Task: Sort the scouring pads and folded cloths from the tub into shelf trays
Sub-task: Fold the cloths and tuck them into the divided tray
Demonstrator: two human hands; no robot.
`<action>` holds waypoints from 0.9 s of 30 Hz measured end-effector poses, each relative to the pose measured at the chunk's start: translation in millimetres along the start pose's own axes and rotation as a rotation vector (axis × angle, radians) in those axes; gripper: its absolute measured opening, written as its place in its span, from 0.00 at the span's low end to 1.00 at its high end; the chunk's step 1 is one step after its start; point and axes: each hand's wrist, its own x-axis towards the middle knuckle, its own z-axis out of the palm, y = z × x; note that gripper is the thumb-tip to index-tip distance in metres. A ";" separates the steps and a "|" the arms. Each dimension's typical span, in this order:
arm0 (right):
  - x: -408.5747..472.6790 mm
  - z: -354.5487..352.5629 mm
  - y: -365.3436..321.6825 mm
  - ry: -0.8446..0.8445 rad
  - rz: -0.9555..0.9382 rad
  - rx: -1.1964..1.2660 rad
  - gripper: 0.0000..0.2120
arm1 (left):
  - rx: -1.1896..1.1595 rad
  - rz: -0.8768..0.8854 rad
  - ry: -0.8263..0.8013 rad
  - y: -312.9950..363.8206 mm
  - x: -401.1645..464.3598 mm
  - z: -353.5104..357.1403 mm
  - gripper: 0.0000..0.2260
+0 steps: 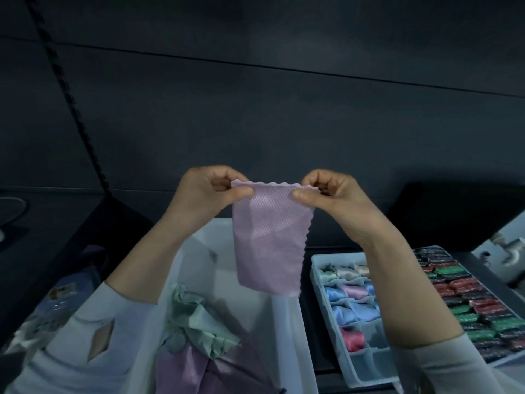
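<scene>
1. The tub [199, 251] sits below my arms at about six o'clock — pale plastic, with a crumpled green cloth [199, 322] and a loose lilac cloth [199, 371] left inside, so the sorting is not finished.
2. The divided tray [335, 351] lies at four o'clock from the tub; several cells already hold folded cloths in blue, pink, lilac and grey, and the nearest cells look free.
3. Beyond it, at three o'clock, a second tray [443, 250] is packed with scouring pads [468, 302] in green, red and dark wrap.
4. The purple cloth [270, 237] I am working on hangs in the air above the tub, doubled over, scalloped edge uppermost.
5. My left hand [207, 194] pinches its top left corner, thumb in front; my right hand [329, 194] pinches the top right corner the same way.
6. I judge this the folding step — next I should bring the corners together, fold it small, and tuck it into a free cell.
</scene>
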 end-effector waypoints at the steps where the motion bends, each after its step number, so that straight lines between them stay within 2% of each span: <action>1: -0.7 -0.5 -0.1 -0.012 -0.007 0.033 0.08 | -0.111 -0.036 0.012 -0.5 -3.0 2.8 0.04; 3: -0.6 0.0 1.0 -0.029 -0.013 0.122 0.08 | -0.235 -0.092 -0.026 -6.1 -8.2 9.7 0.06; 5: 2.4 1.3 4.6 -0.005 -0.001 0.118 0.08 | -0.172 -0.136 -0.041 -18.7 -10.3 17.9 0.04; 6: 5.2 2.0 8.1 0.041 0.015 0.048 0.09 | -0.126 -0.150 -0.010 -26.3 -10.1 22.5 0.03; 8: 11.7 4.3 17.1 0.193 0.041 -0.166 0.11 | -0.047 -0.158 0.084 -34.6 -10.1 32.2 0.11; 10: 16.6 9.7 24.9 0.352 0.023 -0.383 0.12 | 0.061 -0.104 0.160 -35.4 -10.5 41.8 0.20; 12: 18.3 19.0 25.9 0.437 -0.024 -0.467 0.11 | 0.133 -0.046 0.212 -29.7 -11.8 50.1 0.21; 14: 19.9 28.4 23.7 0.448 -0.031 -0.393 0.11 | 0.135 -0.011 0.230 -19.9 -14.4 56.8 0.21; 18: 21.7 42.8 14.2 0.363 0.026 -0.021 0.09 | 0.101 0.060 0.200 -11.2 -14.9 68.3 0.20; 23: 21.2 40.6 10.0 0.283 -0.003 0.028 0.06 | 0.006 0.060 0.131 -10.9 -14.4 70.3 0.07; 25: 20.0 39.3 8.7 0.235 -0.020 0.022 0.05 | 0.005 0.066 0.125 -11.0 -13.2 67.9 0.08; 27: 18.4 37.2 10.2 0.256 -0.040 0.038 0.05 | 0.003 0.069 0.139 -15.0 -11.1 65.1 0.07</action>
